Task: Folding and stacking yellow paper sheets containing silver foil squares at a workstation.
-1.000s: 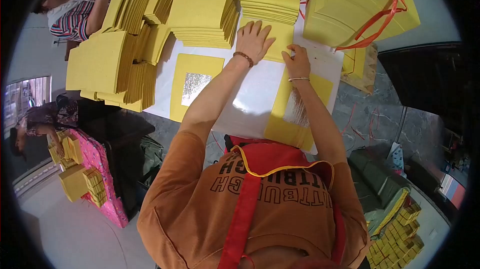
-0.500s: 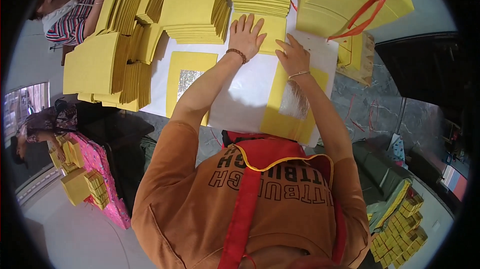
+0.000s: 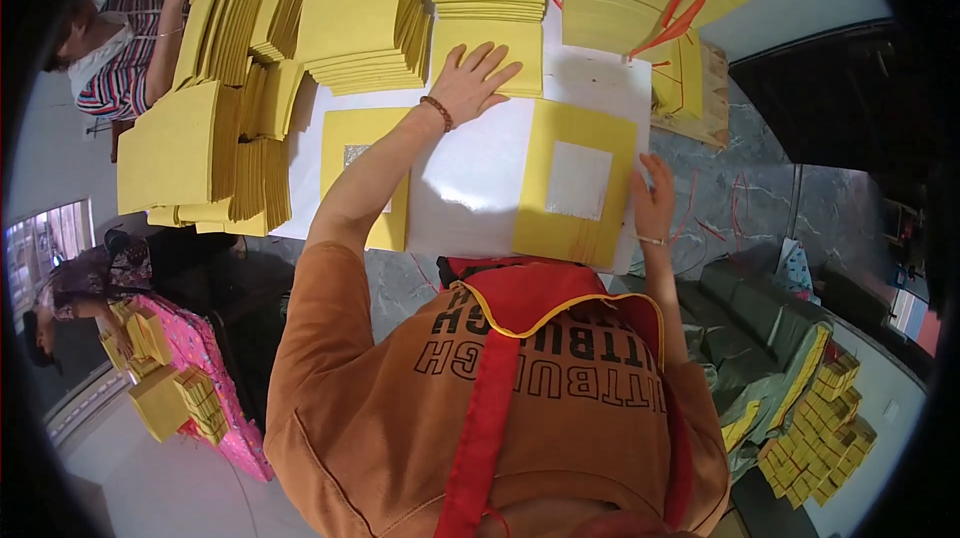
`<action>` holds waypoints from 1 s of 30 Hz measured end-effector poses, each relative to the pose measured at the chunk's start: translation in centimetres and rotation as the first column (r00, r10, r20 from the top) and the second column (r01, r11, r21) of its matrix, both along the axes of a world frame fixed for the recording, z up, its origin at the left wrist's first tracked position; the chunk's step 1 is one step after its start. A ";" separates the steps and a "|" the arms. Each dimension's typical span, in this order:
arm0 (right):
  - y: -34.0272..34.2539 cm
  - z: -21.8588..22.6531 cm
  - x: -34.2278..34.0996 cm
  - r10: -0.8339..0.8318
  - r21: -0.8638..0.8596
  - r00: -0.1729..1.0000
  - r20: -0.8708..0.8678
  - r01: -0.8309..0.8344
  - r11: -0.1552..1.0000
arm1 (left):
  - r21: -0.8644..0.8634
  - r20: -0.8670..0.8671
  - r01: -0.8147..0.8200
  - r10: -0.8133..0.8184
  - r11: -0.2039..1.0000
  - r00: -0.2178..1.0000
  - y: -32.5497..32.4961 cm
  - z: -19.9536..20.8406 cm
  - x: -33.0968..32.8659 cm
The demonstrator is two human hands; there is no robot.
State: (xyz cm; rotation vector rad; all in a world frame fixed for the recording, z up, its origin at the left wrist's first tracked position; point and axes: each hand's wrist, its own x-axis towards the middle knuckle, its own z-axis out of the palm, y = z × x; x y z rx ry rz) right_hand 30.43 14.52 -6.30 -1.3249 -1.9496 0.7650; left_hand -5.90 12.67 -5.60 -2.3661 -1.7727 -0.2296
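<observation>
Wears an orange-brown top (image 3: pixel 350 418) with dark lettering (image 3: pixel 560 385); a red apron (image 3: pixel 540 303) edged yellow; 1 beaded bracelet (image 3: pixel 437 114) left; 1 thin bangle (image 3: pixel 651 241) right.

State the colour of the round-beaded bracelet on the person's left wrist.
The round-beaded bracelet is dark reddish-brown; it shows best in the head view.

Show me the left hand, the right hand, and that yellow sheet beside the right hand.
Left hand (image 3: pixel 469 90), head view: middle of its back.
Right hand (image 3: pixel 655 202), head view: middle of the hand.
Yellow sheet (image 3: pixel 578 181), head view: pale patch near its centre.
</observation>
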 end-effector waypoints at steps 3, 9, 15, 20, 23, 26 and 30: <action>-3.5 1.0 0.7 -0.068 -0.247 0.989 -0.129 0.035 0.968 | -0.034 -0.016 0.014 -0.014 0.999 1.000 0.1 0.4 -0.3; -6.1 0.8 0.8 -0.114 -0.316 0.977 -0.180 0.052 0.947 | 0.033 0.036 0.013 -0.015 0.999 0.999 -0.3 2.2 1.7; -5.8 -0.4 1.3 0.044 -0.294 0.995 -0.085 -0.067 0.953 | -0.059 0.860 -0.167 0.135 0.984 0.493 -7.0 1.7 10.8; -5.6 1.0 0.8 0.050 -0.354 0.997 -0.067 -0.070 0.933 | -0.339 0.930 -0.164 0.304 0.926 -0.209 -8.8 -1.5 16.1; -5.9 -0.5 2.1 0.031 -0.319 0.997 -0.068 -0.051 0.946 | -0.360 0.907 -0.128 0.314 0.924 -0.280 -8.9 -0.9 17.1; -6.3 -0.7 2.7 0.025 -0.233 0.999 -0.038 -0.034 0.972 | -0.340 0.892 -0.091 0.291 0.936 -0.345 -9.3 -1.2 17.5; -6.0 -0.2 2.2 -0.044 -0.249 0.997 -0.057 0.028 0.968 | -0.379 0.886 -0.090 0.333 0.921 -0.321 -8.9 -0.2 17.2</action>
